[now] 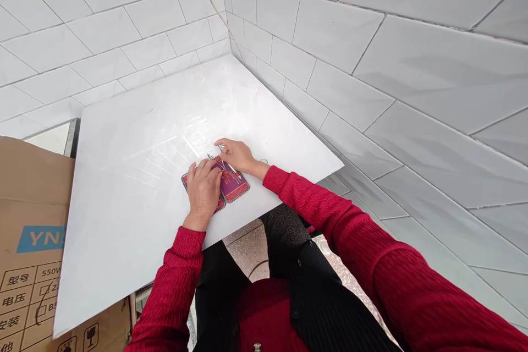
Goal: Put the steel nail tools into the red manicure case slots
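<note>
A small flat case [236, 186], red and purple with a dark rim, lies opened out in two halves on the white board. Slim silvery tools [231, 168] sit along its right half; they look like manicure tools, too small to name singly. My left hand [204, 184] rests over the left half, fingers bent and closed near the middle; what they grip, if anything, is hidden. At the case's far edge, my right hand [238, 155] pinches a small shiny metal tool [222, 147]. Another metal tip [209, 156] shows just beyond my left fingertips.
The white board [124, 192] fills a tiled corner, its near edge above my lap. A cardboard box [33, 192] stands at the left. A thin cable [212, 3] hangs down the corner. Tiled wall [330, 60] runs close along the right.
</note>
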`<move>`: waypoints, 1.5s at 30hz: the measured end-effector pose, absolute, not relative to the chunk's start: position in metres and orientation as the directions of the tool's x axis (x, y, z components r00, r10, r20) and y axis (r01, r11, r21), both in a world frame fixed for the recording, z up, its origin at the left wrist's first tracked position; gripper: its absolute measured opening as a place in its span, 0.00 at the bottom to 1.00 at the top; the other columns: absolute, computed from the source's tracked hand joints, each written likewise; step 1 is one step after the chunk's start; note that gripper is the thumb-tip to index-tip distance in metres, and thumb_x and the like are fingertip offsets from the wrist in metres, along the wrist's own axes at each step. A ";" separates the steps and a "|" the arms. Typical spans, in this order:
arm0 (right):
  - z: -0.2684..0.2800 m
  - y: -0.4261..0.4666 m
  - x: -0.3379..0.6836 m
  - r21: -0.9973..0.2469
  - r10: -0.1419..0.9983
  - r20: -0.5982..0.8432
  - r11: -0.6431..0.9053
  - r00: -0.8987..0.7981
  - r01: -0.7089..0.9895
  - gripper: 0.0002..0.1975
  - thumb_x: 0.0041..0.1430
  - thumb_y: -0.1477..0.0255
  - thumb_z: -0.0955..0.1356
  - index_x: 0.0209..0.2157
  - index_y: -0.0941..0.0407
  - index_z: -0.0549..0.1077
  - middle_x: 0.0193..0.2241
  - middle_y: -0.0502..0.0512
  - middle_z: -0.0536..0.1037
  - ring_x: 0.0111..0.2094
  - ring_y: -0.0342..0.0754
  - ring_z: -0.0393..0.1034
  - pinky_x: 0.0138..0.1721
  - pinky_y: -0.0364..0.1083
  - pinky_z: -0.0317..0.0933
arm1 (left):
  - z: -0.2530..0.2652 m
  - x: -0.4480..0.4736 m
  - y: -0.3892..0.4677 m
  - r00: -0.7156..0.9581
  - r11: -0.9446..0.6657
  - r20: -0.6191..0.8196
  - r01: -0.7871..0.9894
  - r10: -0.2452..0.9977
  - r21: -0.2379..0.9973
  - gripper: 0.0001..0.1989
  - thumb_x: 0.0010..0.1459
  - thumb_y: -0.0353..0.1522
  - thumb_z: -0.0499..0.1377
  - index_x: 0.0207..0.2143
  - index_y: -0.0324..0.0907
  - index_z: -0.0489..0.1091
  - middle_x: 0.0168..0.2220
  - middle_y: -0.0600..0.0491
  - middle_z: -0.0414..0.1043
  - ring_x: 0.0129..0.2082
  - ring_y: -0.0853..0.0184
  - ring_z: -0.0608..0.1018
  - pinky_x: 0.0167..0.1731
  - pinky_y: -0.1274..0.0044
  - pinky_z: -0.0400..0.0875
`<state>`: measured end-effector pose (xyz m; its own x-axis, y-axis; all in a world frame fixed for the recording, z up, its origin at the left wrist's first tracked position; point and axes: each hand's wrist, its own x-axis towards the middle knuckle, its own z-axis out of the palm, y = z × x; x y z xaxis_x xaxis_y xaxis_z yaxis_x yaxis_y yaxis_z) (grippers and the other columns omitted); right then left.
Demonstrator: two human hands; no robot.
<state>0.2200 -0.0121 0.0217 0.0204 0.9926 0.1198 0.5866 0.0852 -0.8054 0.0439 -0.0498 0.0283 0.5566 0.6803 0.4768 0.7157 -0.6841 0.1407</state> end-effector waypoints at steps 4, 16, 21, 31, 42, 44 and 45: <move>0.022 -0.015 0.221 -0.824 0.995 0.099 0.077 0.009 0.561 0.20 0.59 0.76 0.66 0.53 0.52 0.74 0.28 0.43 0.78 0.31 0.45 0.71 0.34 0.44 0.59 | 0.035 0.047 -0.049 0.553 -0.672 0.449 0.723 0.702 0.159 0.16 0.71 0.32 0.48 0.38 0.45 0.75 0.52 0.48 0.77 0.59 0.57 0.73 0.66 0.57 0.56; 0.012 -0.020 0.220 -0.837 0.992 0.128 0.094 0.025 0.539 0.15 0.61 0.77 0.67 0.48 0.56 0.79 0.47 0.54 0.80 0.39 0.45 0.71 0.45 0.45 0.64 | 0.031 0.046 -0.046 0.530 -0.625 0.407 0.768 0.744 0.142 0.16 0.71 0.31 0.46 0.45 0.45 0.75 0.52 0.47 0.76 0.57 0.55 0.73 0.64 0.55 0.57; 0.007 -0.021 0.222 -0.810 0.988 0.150 0.108 0.026 0.577 0.15 0.64 0.80 0.64 0.46 0.57 0.80 0.52 0.57 0.78 0.44 0.47 0.72 0.51 0.48 0.64 | 0.023 0.037 -0.051 0.505 -0.593 0.384 0.791 0.773 0.151 0.17 0.72 0.32 0.47 0.46 0.43 0.76 0.53 0.45 0.76 0.56 0.53 0.74 0.62 0.54 0.59; 0.008 -0.021 0.221 -0.758 0.988 0.153 0.128 -0.017 0.640 0.15 0.66 0.79 0.63 0.44 0.56 0.81 0.47 0.57 0.79 0.48 0.48 0.71 0.51 0.48 0.63 | 0.020 0.037 -0.053 0.515 -0.593 0.358 0.791 0.778 0.150 0.18 0.71 0.31 0.47 0.49 0.44 0.76 0.55 0.44 0.75 0.57 0.51 0.73 0.61 0.53 0.60; 0.034 0.008 0.253 -0.428 0.991 0.135 0.051 0.008 0.902 0.10 0.65 0.75 0.67 0.43 0.56 0.80 0.47 0.59 0.79 0.46 0.52 0.71 0.41 0.47 0.60 | 0.018 0.020 -0.058 0.392 -0.559 0.473 0.777 0.789 0.289 0.17 0.72 0.32 0.45 0.47 0.44 0.75 0.52 0.46 0.76 0.54 0.56 0.75 0.61 0.57 0.61; 0.037 0.012 0.250 -0.337 0.992 0.117 0.089 -0.052 0.937 0.11 0.66 0.76 0.66 0.42 0.57 0.81 0.47 0.62 0.80 0.46 0.53 0.72 0.40 0.47 0.60 | 0.017 0.020 -0.059 0.404 -0.572 0.474 0.767 0.782 0.290 0.17 0.72 0.31 0.46 0.47 0.44 0.75 0.52 0.46 0.77 0.54 0.56 0.75 0.62 0.57 0.61; 0.038 0.014 0.248 -0.291 0.991 0.106 0.111 -0.083 0.950 0.12 0.67 0.76 0.65 0.41 0.57 0.81 0.46 0.63 0.80 0.46 0.54 0.72 0.40 0.48 0.59 | 0.017 0.020 -0.060 0.418 -0.584 0.473 0.760 0.776 0.286 0.17 0.72 0.31 0.46 0.47 0.45 0.75 0.51 0.47 0.77 0.55 0.56 0.75 0.62 0.57 0.61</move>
